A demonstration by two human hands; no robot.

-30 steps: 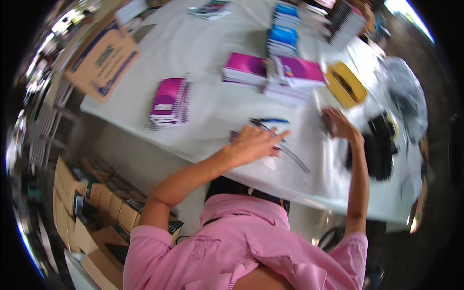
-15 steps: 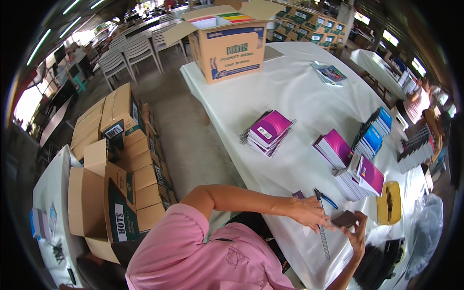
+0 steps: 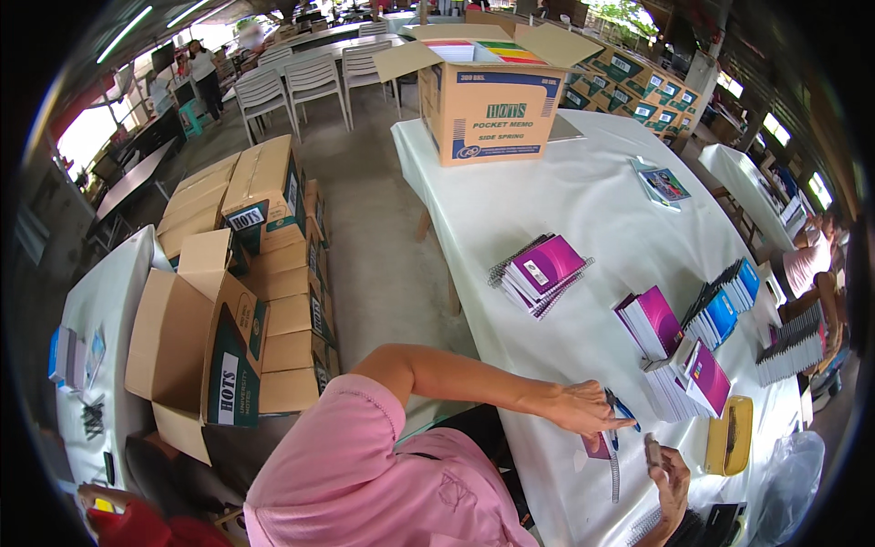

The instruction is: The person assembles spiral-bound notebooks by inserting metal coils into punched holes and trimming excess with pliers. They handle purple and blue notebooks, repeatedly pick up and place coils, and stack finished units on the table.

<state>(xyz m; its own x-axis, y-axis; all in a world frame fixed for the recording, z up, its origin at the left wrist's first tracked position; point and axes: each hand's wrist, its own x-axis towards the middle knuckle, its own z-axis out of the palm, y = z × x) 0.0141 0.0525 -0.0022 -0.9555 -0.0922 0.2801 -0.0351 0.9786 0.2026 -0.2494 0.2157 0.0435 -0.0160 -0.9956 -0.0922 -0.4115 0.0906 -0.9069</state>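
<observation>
My left hand [image 3: 583,410] is over a pair of pliers [image 3: 625,408] with blue handles. Its index finger points right and the other fingers curl around the handles. Between the fingers and thumb of my right hand [image 3: 672,479] is a small brown-grey block [image 3: 653,452], seen nearly edge-on; its kind cannot be made out. Below my left hand lies a small purple-covered piece [image 3: 597,446], partly hidden by the hand. A long thin wire spiral [image 3: 615,479] runs toward me on the white-covered table [image 3: 538,383].
Purple spiral notebooks [image 3: 547,264] are stacked mid-table, with more purple [image 3: 652,319] and blue ones [image 3: 720,305] to the right. A yellow container [image 3: 729,438] and clear plastic bag [image 3: 784,483] sit right. Cartons [image 3: 264,201] fill the left; an open carton [image 3: 497,109] stands at the far end.
The view has shifted, so the table appears lower. My left hand has moved away from the block onto the pliers. My right hand has turned the block edge-on. A red sleeve has appeared at lower left.
</observation>
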